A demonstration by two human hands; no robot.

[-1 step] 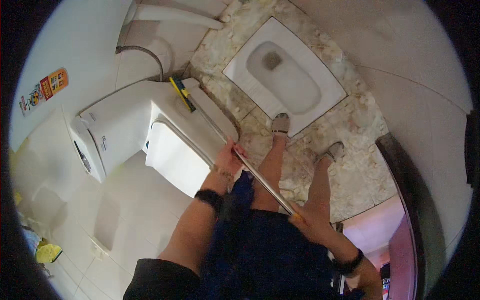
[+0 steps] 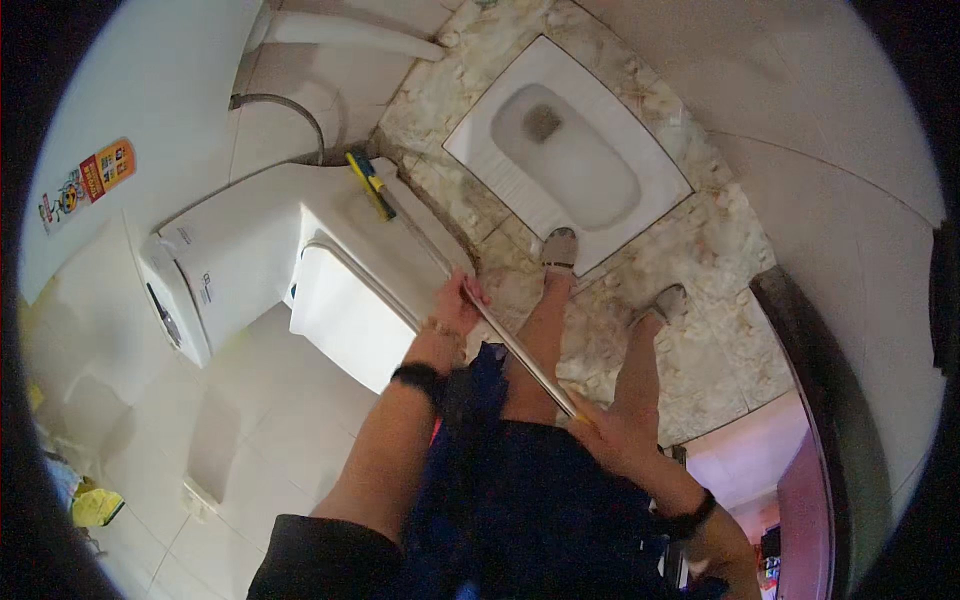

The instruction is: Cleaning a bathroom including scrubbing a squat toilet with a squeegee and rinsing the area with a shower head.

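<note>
Tiled washroom floor, both hands' grip, left hand and right hand, around long pole.

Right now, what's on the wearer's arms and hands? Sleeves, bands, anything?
Both forearms are bare. The left hand has a thin beaded bracelet at the wrist and a black band higher up the forearm. The right hand has a black band at the wrist. A dark sleeve shows near the left elbow. No gloves.
</note>
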